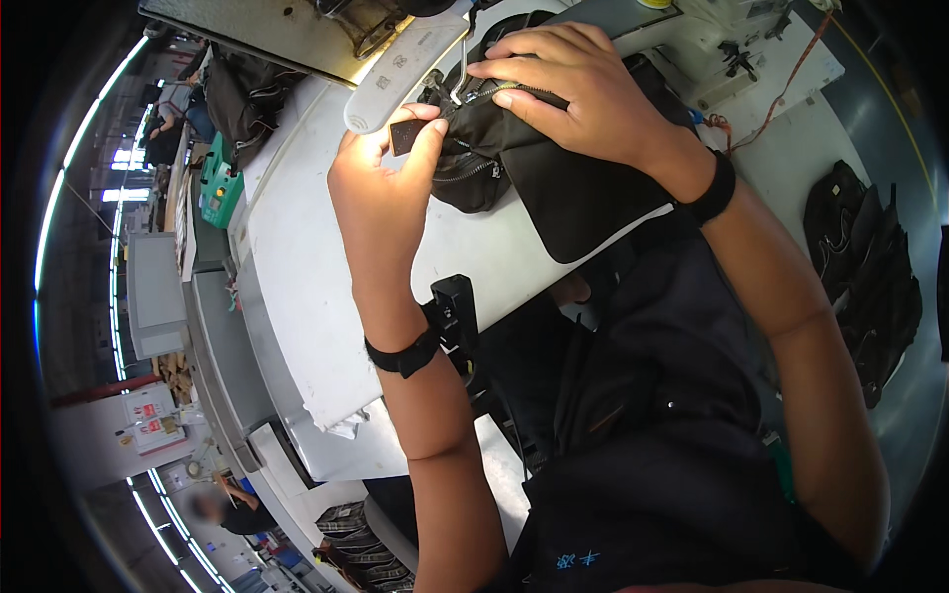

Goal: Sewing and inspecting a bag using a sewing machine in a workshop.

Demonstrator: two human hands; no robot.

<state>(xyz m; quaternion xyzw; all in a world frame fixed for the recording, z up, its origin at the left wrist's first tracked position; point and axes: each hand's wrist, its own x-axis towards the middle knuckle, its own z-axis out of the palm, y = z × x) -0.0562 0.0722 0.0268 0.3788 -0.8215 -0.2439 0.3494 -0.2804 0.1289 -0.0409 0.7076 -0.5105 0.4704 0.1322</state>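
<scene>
A black fabric bag piece (583, 203) with zippers lies bunched on the white sewing table, under the needle area of a sewing machine (407, 79). My left hand (388, 193) pinches at its left edge, thumb against forefinger. A small dark brown patch (403, 138) shows between those fingers; whether it is fixed to the bag I cannot tell. My right hand (588, 99) grips the bag along a zipper (539, 95), thumb below and fingers above, just right of the metal presser foot (456, 97). The stitching point is partly covered by fabric and fingers.
Dark bags (865, 282) are heaped at the right. A green case (220, 183) and another black bag (242, 99) lie at the far left. The white table (306, 287) curves round in front of me. Another person (242, 509) is at the lower left.
</scene>
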